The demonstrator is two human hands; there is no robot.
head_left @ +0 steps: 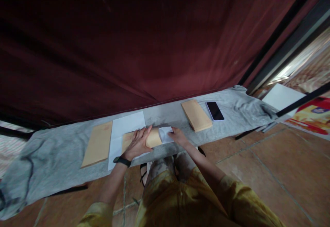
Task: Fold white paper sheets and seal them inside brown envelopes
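While L hand [139,143] lies palm-down, fingers spread, on flat tan paper envelope [154,138], R hand [176,135] pinches folded white paper [165,136] at its right end; envelope overlaps lg. white rect. sheet [128,122] on soft, wrinkled grey cloth [62,156].

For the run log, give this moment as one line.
left hand: on brown envelope | right hand: gripping white paper at envelope's right end | beneath envelope: white sheet | right side: envelope stack, phone
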